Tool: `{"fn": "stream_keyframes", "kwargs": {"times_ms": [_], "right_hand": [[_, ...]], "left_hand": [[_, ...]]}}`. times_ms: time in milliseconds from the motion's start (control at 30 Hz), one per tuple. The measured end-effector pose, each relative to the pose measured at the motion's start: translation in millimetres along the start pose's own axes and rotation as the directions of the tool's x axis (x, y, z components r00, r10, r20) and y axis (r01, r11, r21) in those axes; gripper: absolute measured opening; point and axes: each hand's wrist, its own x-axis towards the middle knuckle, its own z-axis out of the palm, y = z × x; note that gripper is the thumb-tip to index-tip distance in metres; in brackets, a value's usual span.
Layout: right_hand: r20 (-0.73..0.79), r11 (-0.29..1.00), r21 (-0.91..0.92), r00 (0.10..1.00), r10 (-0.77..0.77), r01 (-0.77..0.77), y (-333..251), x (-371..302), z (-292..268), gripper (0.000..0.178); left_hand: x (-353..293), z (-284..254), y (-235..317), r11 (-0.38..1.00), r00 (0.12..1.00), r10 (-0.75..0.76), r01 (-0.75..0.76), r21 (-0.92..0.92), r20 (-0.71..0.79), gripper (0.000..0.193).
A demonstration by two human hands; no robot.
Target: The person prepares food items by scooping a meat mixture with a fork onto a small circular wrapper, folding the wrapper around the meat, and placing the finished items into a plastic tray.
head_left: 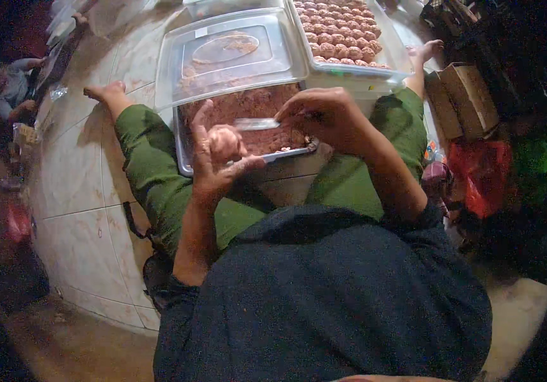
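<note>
My left hand (pixel 206 167) holds a round, pinkish-brown ball of soft mixture (pixel 224 142) in its palm, its thumb stretched out to the side. In my right hand (pixel 329 118), the fingers pinch a short, pale, flat tool (pixel 255 124) whose exact kind is too blurred to tell. Its far end points at the ball, close beside it. Both hands are above a rectangular tub (pixel 185 167) spread with reddish-brown mixture (pixel 229 104). Beyond it lies a clear plastic lid (pixel 280 56), smeared with mixture, overlapping the tub's far side.
To the far right, a clear container (pixel 305 46) holds rows of shaped brown balls (pixel 340 35). My legs (pixel 152 146) lie spread around the tub on a tiled floor (pixel 73 191). A cardboard box (pixel 467 99) and red bag (pixel 480 172) are at right; another person (pixel 15 95) is at far left.
</note>
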Motion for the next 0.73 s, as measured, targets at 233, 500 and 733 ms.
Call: {"fn": "stream_keyframes", "kwargs": {"times_ms": [233, 500, 733], "right_hand": [[-0.035, 0.944, 0.29, 0.983, 0.178, -0.16, 15.2, -19.0, 37.1, 0.014], [-0.108, 0.954, -0.16, 0.956, -0.273, 0.254, 9.2, -3.5, 45.3, 0.019], [0.0, 0.94, -0.274, 0.978, -0.209, 0.201, -2.7, 0.9, 44.7, 0.014]], "left_hand": [[-1.1, 4.9, -10.1, 0.966, 0.943, -0.256, 0.254, -0.039, -0.211, 0.075], [-2.3, -2.3, -0.9, 0.962, 0.958, -0.274, 0.272, -0.029, -0.087, 0.018], [-6.4, -11.0, -10.6, 0.942, 0.986, -0.094, 0.132, 0.309, -0.137, 0.022]]}}
